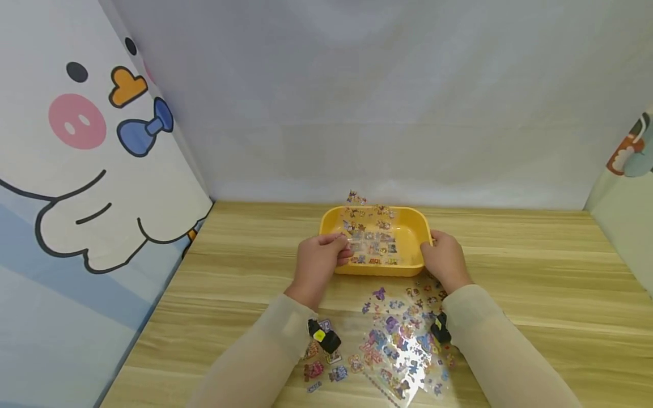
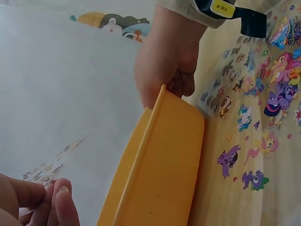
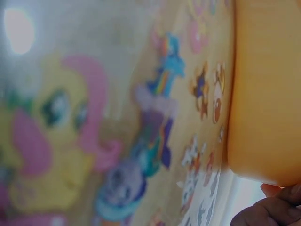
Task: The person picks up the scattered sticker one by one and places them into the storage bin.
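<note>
My left hand [image 1: 318,258] pinches the near left edge of a clear sticker sheet [image 1: 372,236] between thumb and fingers. Small cartoon figures cover the sheet, which slants up over the yellow plastic tray [image 1: 380,271] and reaches past its far rim. The left wrist view catches the sheet [image 2: 52,165] nearly edge-on above the pinching fingers [image 2: 63,202]. At the tray's right end, my right hand [image 1: 445,259] grips the rim, thumb inside and fingers outside. In the right wrist view, only part of that hand [image 3: 270,212] shows under the tray wall [image 3: 265,94].
Clear sheets of pony and other cartoon stickers [image 1: 403,345] lie on the wooden table [image 1: 245,283] between my forearms, catching glare. More stickers [image 1: 313,370] lie by the left forearm. A pale curtain [image 1: 382,113] hangs behind the table, with a printed cloth [image 1: 92,170] at left.
</note>
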The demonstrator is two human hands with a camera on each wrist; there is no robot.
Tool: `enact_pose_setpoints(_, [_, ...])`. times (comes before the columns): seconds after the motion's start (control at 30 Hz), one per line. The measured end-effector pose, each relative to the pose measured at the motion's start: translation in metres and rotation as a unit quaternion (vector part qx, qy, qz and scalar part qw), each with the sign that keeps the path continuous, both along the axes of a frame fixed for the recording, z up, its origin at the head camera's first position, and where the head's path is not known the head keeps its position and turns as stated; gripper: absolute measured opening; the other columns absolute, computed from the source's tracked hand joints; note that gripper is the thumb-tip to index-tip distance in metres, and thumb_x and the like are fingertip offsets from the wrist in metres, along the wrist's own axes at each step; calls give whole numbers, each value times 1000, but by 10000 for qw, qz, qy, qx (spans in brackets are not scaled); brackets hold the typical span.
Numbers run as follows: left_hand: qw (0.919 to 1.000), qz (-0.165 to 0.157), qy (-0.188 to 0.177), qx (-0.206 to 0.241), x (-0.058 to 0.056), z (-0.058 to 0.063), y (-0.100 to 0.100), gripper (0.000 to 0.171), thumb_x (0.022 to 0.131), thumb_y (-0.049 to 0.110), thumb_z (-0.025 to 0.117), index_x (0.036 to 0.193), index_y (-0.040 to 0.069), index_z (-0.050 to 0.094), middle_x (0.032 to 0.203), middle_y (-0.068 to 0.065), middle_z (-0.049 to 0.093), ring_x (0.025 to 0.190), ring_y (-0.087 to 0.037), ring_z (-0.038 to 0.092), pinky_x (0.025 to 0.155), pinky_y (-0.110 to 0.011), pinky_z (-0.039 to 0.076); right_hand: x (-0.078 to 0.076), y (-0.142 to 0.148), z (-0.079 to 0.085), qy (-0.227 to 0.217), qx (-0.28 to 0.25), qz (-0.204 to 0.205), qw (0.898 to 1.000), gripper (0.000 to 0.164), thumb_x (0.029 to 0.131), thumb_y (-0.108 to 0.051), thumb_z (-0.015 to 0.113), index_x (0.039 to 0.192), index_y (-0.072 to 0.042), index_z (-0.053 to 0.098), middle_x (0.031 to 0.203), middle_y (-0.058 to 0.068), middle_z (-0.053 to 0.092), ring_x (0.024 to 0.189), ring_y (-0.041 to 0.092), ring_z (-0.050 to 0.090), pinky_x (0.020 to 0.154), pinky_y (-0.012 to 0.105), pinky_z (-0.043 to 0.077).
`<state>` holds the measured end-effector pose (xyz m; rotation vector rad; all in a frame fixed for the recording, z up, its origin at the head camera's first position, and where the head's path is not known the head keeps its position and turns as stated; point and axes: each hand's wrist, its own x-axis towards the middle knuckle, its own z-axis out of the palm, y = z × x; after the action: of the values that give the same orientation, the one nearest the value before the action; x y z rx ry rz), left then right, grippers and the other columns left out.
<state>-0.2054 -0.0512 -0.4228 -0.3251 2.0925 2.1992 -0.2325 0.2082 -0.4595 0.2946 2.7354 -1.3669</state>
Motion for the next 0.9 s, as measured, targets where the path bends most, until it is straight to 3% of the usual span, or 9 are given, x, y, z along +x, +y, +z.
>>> enact_pose_setpoints(0.17, [10000,34,-11,-38,-12,8,8,21,100,16,69,115,2,75,107,-19,74,95,-30,74,79,-32,60,0,0,0,-81,-11,2,10000,50,105,-18,43,150,6,47,128,25,63,100,31,67,84,43,58])
enact_pose_setpoints(0.33, [9997,82,7,-209,-19,7,12,18,101,14,68,112,2,74,110,-19,73,90,-25,74,81,-34,60,0,0,1,-85,-44,10,10000,51,106,-18,43,151,6,45,131,25,62,103,32,67,88,46,57])
enact_pose_setpoints(0.57, [9961,-91,-8,-881,-22,3,15,19,99,13,67,108,-2,75,100,-14,75,87,-24,73,77,-34,60,2,-1,3,-150,-31,3,9999,51,106,-18,43,151,6,45,131,25,62,102,31,67,86,44,58])
enact_pose_setpoints(0.73, [9879,-246,126,-1526,-23,4,15,15,97,14,67,98,3,77,91,-14,76,85,-30,73,62,-30,55,2,-1,4,-143,-30,5,9999,50,106,-18,44,151,5,46,128,24,63,99,29,67,83,41,58])
enact_pose_setpoints(0.9, [9709,-461,359,-2322,-25,4,14,17,98,18,66,94,6,78,87,-10,76,79,-31,72,49,-26,42,3,-1,5,-140,-75,19,9999,51,106,-18,44,151,5,46,128,24,63,99,29,68,82,41,58])
